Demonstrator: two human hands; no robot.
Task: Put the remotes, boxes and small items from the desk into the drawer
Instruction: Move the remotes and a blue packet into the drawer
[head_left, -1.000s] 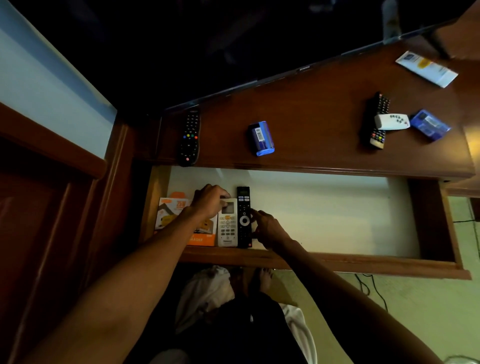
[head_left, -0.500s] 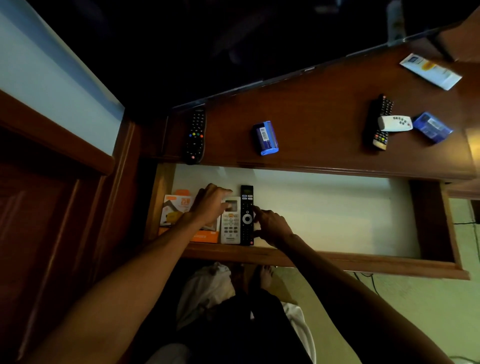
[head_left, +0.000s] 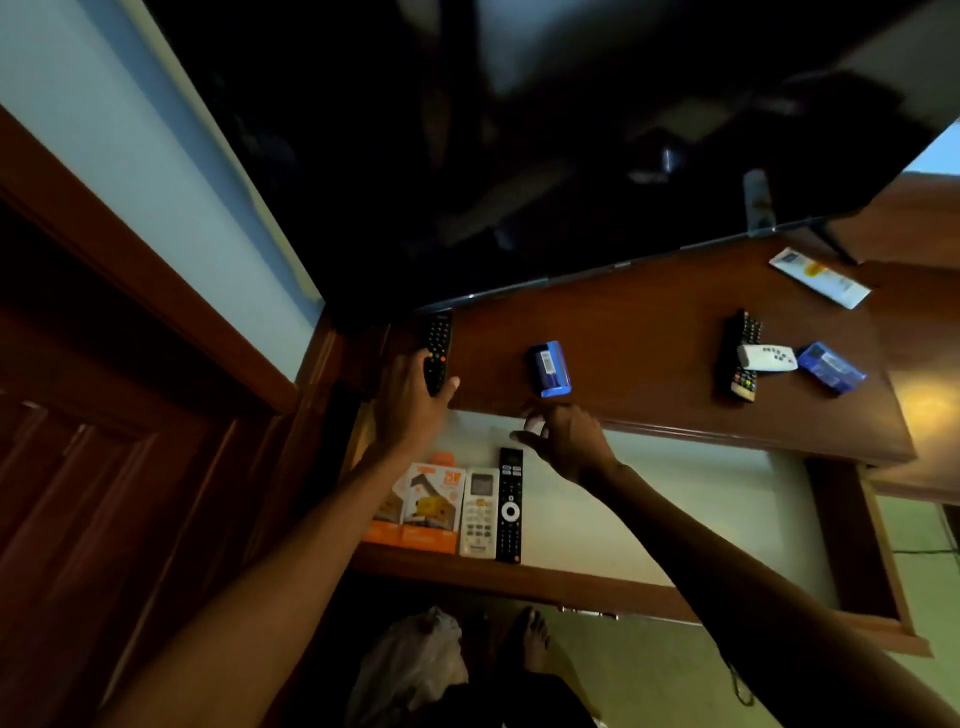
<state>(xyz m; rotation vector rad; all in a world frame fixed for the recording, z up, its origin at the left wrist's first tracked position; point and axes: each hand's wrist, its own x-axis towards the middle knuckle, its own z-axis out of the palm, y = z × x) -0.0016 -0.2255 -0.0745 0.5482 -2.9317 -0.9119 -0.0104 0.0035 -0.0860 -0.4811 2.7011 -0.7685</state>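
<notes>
The open drawer (head_left: 675, 519) holds orange boxes (head_left: 423, 506), a white remote (head_left: 479, 512) and a black remote (head_left: 510, 504) side by side at its left end. My left hand (head_left: 410, 400) is on the desk (head_left: 649, 332), fingers wrapped around the near end of a black remote (head_left: 437, 348). My right hand (head_left: 563, 436) hovers with fingers apart over the drawer's back edge, just below a blue box (head_left: 549, 369). Further right lie another black remote (head_left: 740, 353) under a small white remote (head_left: 768, 357), a blue packet (head_left: 830, 366) and a white box (head_left: 818, 277).
A large dark TV screen (head_left: 519, 130) hangs over the back of the desk. A wooden panel (head_left: 104, 467) fills the left side. Below the drawer I see my feet and a pale bag (head_left: 415, 665) on the floor, and a cable (head_left: 737, 686) at the right.
Both hands left the remotes in the drawer and rose to the desk. My left hand took hold of the black remote at the left; my right hand moved toward the blue box.
</notes>
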